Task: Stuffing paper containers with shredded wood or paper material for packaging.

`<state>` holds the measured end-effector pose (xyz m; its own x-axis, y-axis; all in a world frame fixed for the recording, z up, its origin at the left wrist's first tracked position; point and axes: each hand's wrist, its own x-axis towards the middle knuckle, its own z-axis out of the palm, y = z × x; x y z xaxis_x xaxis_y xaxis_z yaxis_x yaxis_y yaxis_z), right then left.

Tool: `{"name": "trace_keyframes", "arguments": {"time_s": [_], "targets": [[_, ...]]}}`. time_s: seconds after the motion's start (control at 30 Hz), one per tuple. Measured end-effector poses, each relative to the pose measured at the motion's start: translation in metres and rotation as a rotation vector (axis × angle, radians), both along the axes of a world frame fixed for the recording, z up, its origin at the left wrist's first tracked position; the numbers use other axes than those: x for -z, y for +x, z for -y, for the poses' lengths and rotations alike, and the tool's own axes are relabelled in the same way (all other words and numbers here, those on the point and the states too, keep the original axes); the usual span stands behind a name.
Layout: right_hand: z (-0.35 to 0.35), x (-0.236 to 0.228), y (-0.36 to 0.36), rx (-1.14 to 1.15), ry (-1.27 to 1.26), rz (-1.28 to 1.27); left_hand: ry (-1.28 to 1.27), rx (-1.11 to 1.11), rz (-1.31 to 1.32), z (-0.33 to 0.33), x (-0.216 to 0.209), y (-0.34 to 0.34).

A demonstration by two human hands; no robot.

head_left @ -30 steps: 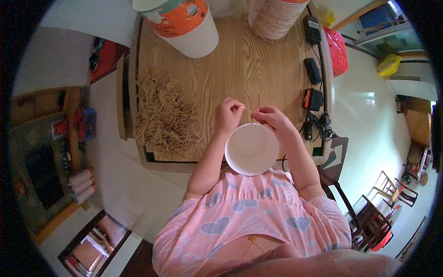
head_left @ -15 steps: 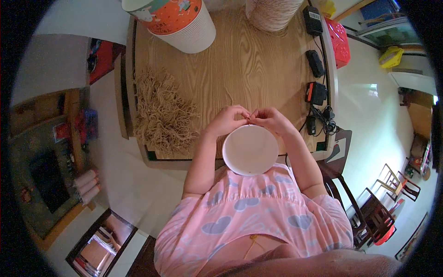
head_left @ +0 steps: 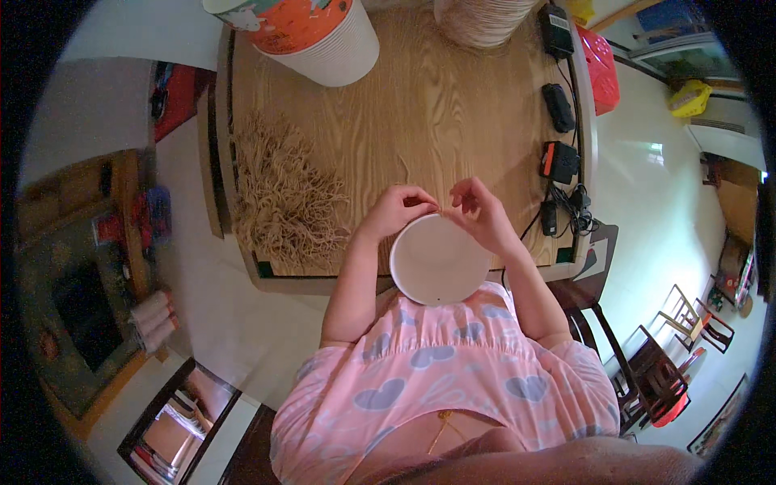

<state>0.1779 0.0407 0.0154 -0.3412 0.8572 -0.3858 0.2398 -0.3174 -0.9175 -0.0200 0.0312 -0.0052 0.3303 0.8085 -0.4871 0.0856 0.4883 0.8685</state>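
Observation:
A white paper bucket [head_left: 440, 263] rests against my lap at the table's near edge, its open mouth toward me. My left hand [head_left: 398, 212] pinches a piece of twine at the bucket's far rim, and a loose end of twine [head_left: 403, 168] shows beyond the fingers. My right hand [head_left: 481, 217] is at the same spot on the rim; its thumb reaches the rim while the fingers are raised apart from it. A small dark hole shows in the bucket's near side. The knot or join at the rim is too small to make out.
On the wooden table [head_left: 396, 97], a heap of cut twine [head_left: 287, 198] lies to the left. Stacked paper buckets [head_left: 323, 48] and a large twine spool [head_left: 482, 20] stand at the back. Black adapters [head_left: 558, 162] and cables line the right edge, beside a red plastic stool [head_left: 596, 73].
My right fingers have parted from the pinch at the rim and lifted. My left hand keeps its pinch, and the bucket has hardly moved. The view has shifted slightly.

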Motion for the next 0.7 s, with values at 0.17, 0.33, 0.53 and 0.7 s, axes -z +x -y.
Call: {"name": "trace_keyframes", "arguments": {"time_s": [0.17,0.33,0.53,0.7], "targets": [[0.007,-0.017,0.000,-0.213,0.410,0.193,0.000,0.019,-0.002,0.002,0.004,0.001],[0.007,-0.013,0.004,-0.259,0.541,0.259,0.298,0.011,-0.340,0.002,0.001,0.007],[0.007,-0.020,0.004,-0.299,0.490,0.192,0.116,-0.002,-0.117,0.005,0.010,0.002],[0.005,-0.019,0.005,-0.286,0.512,0.214,0.140,0.082,-0.011,0.004,0.003,-0.013]]}}
